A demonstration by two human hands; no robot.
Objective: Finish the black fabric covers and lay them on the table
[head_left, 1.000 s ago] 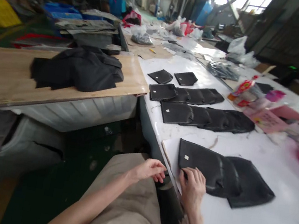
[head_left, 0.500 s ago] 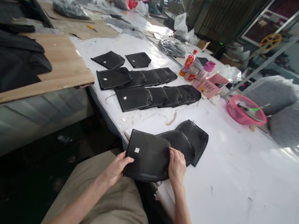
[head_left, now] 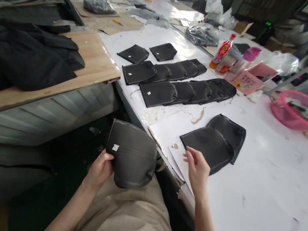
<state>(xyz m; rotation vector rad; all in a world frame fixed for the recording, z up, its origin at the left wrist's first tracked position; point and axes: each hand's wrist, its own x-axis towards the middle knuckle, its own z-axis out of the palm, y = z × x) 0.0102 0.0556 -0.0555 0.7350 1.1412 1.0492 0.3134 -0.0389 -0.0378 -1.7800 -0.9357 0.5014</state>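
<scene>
Over my lap, in beige trousers (head_left: 136, 223), my left hand (head_left: 100, 169) pinches a black panel (head_left: 134, 159) by its lower left edge, thumb on the face that shows. The panel hangs in the air, just off the table's edge and apart from the surface. Its straight edge, beside the white label (head_left: 115, 147), points left; the rounded end points right and sags low. Its seam lines run left to right, dipping slightly (it bows, so I cannot tell which way its long axis lies).

My right hand (head_left: 200, 172) holds nothing that I can see, fingers loosely curled and parted from the thumb. It hovers by the left edge of two overlapping panels (head_left: 208, 146); whether my fingertips touch them I cannot tell. That pair lies on the white table (head_left: 270, 198), its long axis slanting away to the right.

Farther on, a nearer row (head_left: 158, 92) and a farther row (head_left: 137, 71) of overlapped panels stretch away rightward, labelled ends to the left. Two single panels (head_left: 133, 53) lie beyond them, side by side. A pink basket (head_left: 286, 118) sits to the right, and behind the rows stand a pink box (head_left: 248, 82) and a red-capped bottle (head_left: 223, 50). Farthest back are clear plastic bags (head_left: 97, 3).
</scene>
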